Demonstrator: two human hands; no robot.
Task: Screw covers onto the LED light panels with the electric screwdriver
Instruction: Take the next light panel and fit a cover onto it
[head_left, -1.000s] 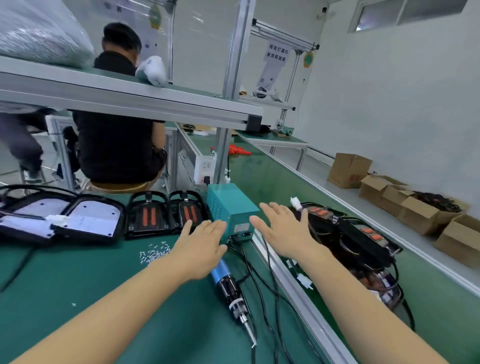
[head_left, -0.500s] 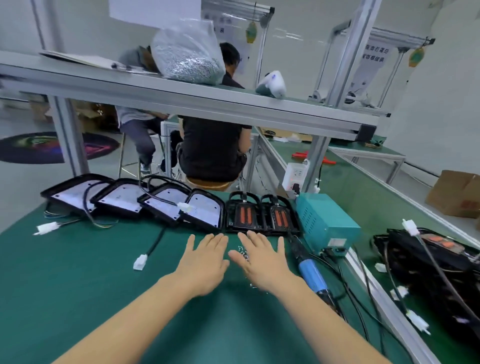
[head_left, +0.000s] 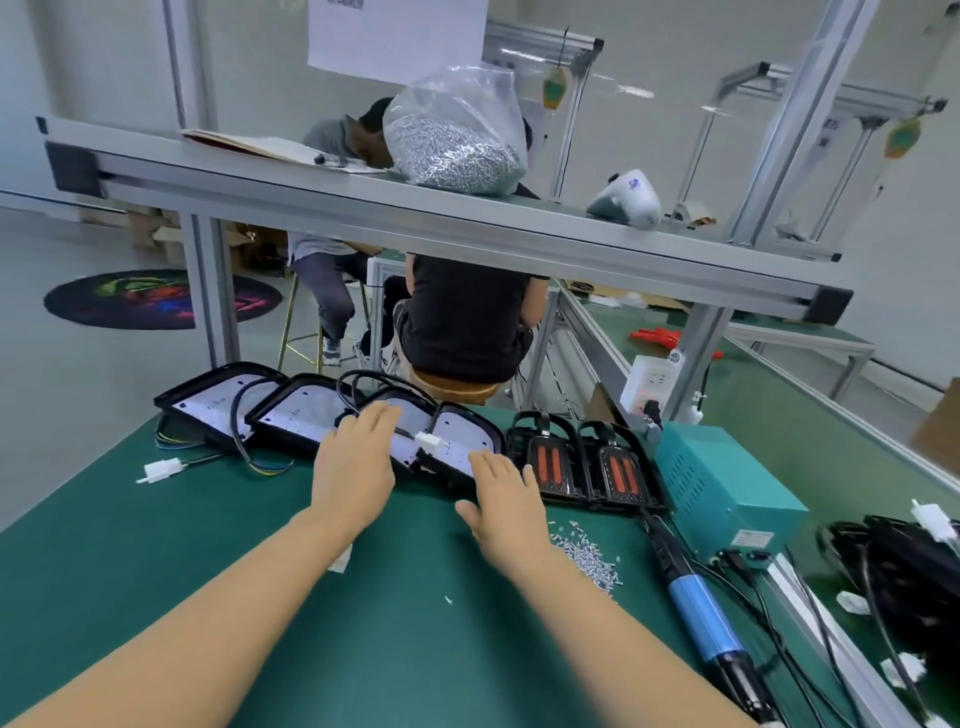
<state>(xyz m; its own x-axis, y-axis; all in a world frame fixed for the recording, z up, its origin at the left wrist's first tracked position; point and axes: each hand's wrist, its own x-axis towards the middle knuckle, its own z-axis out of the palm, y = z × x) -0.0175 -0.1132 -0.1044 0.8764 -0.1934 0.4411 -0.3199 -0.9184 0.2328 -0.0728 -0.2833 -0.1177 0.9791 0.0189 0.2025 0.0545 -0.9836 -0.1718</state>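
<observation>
Several black-framed LED light panels (head_left: 306, 410) with white faces lie overlapping in a row at the far edge of the green table (head_left: 156, 561). My left hand (head_left: 356, 462) reaches over the third panel with straight fingers. My right hand (head_left: 501, 501) is flat beside it, fingertips at the near edge of the fourth panel (head_left: 465, 441). Two black covers with orange inserts (head_left: 582, 467) sit to the right. The blue-handled electric screwdriver (head_left: 698, 618) lies on the table at my right. Loose silver screws (head_left: 587, 551) are scattered near my right wrist.
A teal power box (head_left: 722, 493) stands right of the covers, cables trailing from it. More black panels (head_left: 904, 577) pile at the far right. A bag of screws (head_left: 457, 135) sits on the shelf above. Two seated people (head_left: 462, 317) are behind the table.
The view swung left from the power box to the panel row. Both hands moved left and forward, from the bare table onto the white-faced panels.
</observation>
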